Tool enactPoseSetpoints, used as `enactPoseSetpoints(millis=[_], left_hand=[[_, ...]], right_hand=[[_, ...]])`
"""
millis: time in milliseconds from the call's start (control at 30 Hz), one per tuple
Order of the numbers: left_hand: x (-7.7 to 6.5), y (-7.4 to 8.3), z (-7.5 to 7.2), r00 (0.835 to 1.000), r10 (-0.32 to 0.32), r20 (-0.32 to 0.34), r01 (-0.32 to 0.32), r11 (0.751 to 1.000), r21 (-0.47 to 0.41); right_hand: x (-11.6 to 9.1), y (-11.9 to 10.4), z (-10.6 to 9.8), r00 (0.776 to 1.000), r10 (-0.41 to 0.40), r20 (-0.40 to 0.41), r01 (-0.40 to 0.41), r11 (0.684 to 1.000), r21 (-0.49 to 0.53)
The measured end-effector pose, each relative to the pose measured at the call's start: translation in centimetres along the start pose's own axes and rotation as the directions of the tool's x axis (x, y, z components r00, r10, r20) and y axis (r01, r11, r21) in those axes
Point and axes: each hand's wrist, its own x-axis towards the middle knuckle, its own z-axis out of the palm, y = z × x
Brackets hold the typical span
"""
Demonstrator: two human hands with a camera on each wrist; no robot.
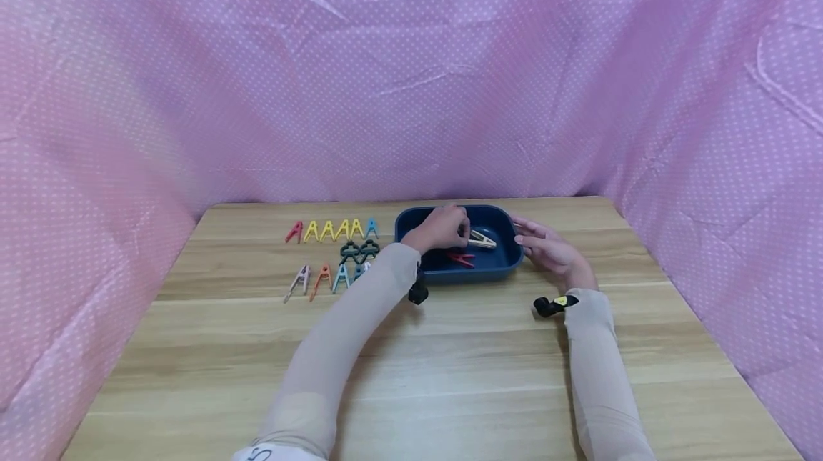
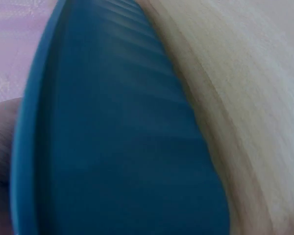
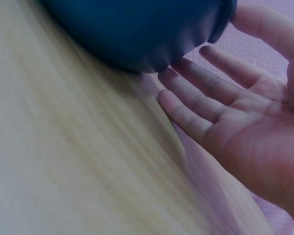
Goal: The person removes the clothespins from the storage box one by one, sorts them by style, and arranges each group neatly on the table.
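My left hand (image 1: 440,227) reaches over the near-left rim into a dark blue plastic tub (image 1: 472,276), fingers bent downward. Just right of its fingertips lies a cream clothespin (image 1: 482,239), and a red clothespin (image 1: 461,259) rests on the tub floor nearer me. I cannot tell whether the fingers pinch anything. In the left wrist view the tub's outer wall (image 2: 122,127) hides most of that hand. My right hand (image 1: 546,246) is at the tub's right end. In the right wrist view its thumb touches the rim while the extended fingers (image 3: 201,103) lie by the outer wall.
Left of the tub, a back row has a red clothespin (image 1: 293,231), several yellow ones (image 1: 328,231) and a blue one (image 1: 371,227). Dark green clips (image 1: 350,252) sit below. Grey (image 1: 300,280), orange (image 1: 323,279) and light blue (image 1: 341,276) clothespins form a front row, partly behind my left sleeve.
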Motion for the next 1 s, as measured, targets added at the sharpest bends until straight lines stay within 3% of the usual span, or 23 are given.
enactPoseSetpoints(millis=[233,533,1000], left_hand=[[-1.1,-0.6,-1.1,0.997,0.028,-0.073,-0.029,1.000,-0.011],[-3.3,-1.9,-2.4,0.987,0.011,-0.159,-0.012,1.000,-0.007],[-9.6,-4.5,-5.6,0.959,-0.041,-0.281,0.021,0.997,-0.073]], right_hand=[[0.0,0.1,0.1,1.000,-0.016,0.008,0.016,1.000,0.022],[0.1,0.1,0.2,1.000,0.002,-0.028,-0.002,1.000,0.004],[0.0,0.1,0.2,1.000,0.000,-0.011,0.000,1.000,0.031]])
